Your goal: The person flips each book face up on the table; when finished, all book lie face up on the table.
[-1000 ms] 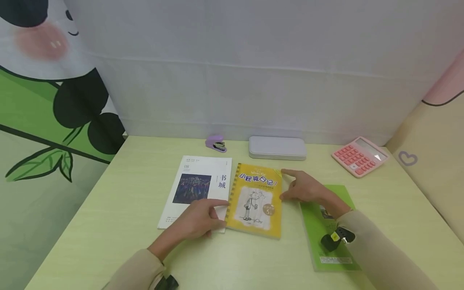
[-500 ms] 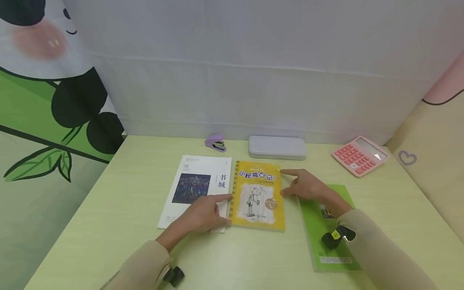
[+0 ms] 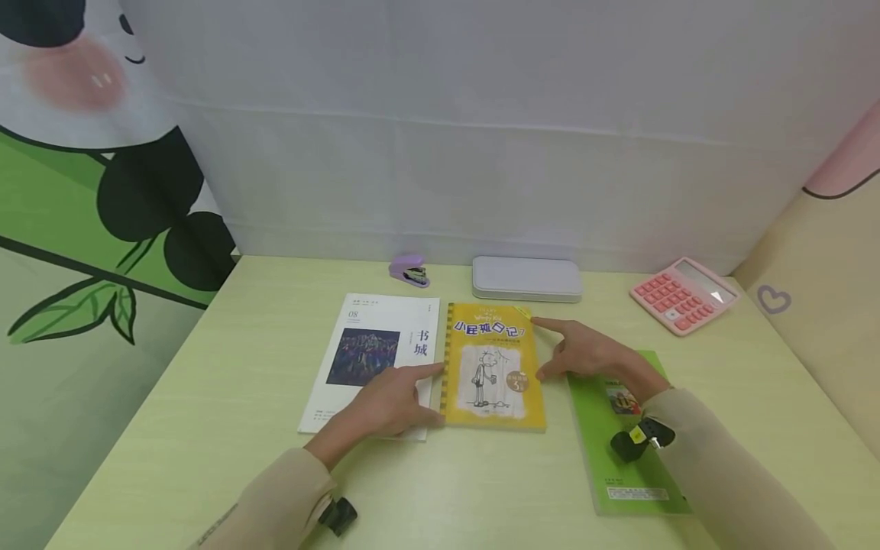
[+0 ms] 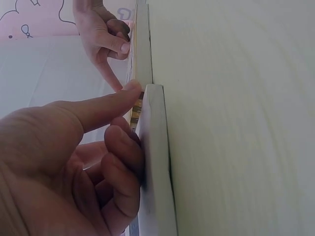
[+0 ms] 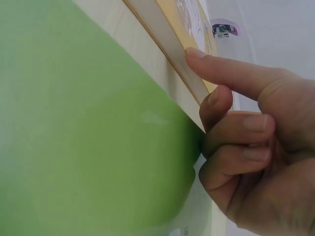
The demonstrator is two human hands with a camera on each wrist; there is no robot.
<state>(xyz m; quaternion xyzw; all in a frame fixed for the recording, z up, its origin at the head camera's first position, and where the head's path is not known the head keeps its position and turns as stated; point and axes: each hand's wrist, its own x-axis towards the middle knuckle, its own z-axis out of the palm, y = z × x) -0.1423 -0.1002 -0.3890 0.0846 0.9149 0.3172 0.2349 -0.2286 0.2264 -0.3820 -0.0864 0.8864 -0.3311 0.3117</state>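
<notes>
A yellow comic-style book (image 3: 490, 367) with a drawn boy on its cover lies flat mid-table. My left hand (image 3: 388, 405) reaches over the white magazine (image 3: 367, 317), its extended index finger and thumb touching the yellow book's left edge. On the opposite side, the index finger and thumb of my right hand (image 3: 584, 351) touch the right edge. The remaining fingers of both hands are bent, seen in the wrist views. A green book (image 3: 608, 458) lies partly beneath the right forearm. In the right wrist view, the right thumb rests on the yellow book (image 5: 182, 54).
Along the back of the table are a purple stapler (image 3: 409, 271), a pale metal case (image 3: 526, 279) and a pink calculator (image 3: 684, 296). A white cloth (image 3: 440, 176) hangs behind the table (image 3: 206, 412).
The yellow book has straightened and shifted slightly to the right and away from me. My left hand has moved right and forward along with it; the right hand has barely moved.
</notes>
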